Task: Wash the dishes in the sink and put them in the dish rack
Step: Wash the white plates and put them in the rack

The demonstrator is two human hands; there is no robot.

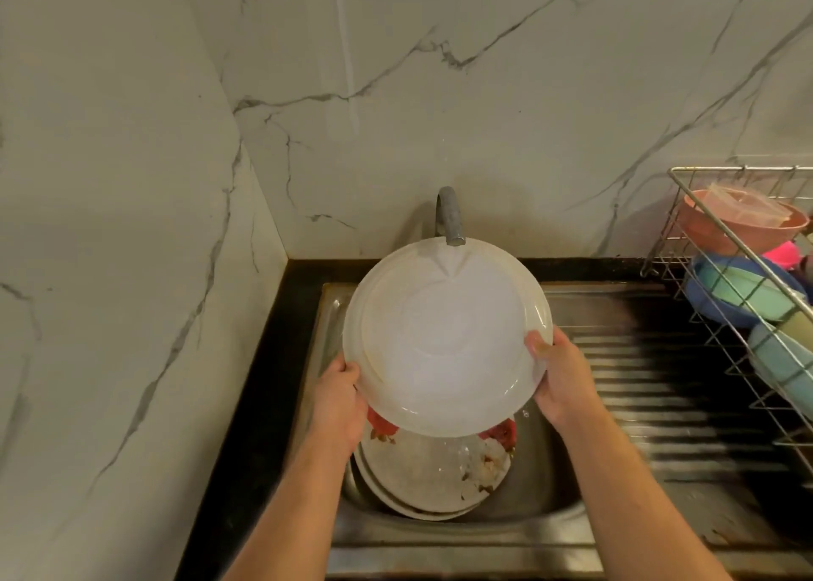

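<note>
white plate (446, 338) is held tilted over the sink (550, 470), under the tap (449, 215), with water running across its face; its near rim sits between both hands. left hand (338, 398) grips the lower left rim, fingers curled behind it; right hand (561, 373) grips the lower right rim, thumb pressed on the face. dirty plates (433, 475) lie in the sink below; coloured bowls (743, 292) stand in the dish rack (686, 246) at right.

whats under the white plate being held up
Under the white plate, dirty plates with food scraps lie stacked in the sink; something red peeks out, mostly covered.
</note>
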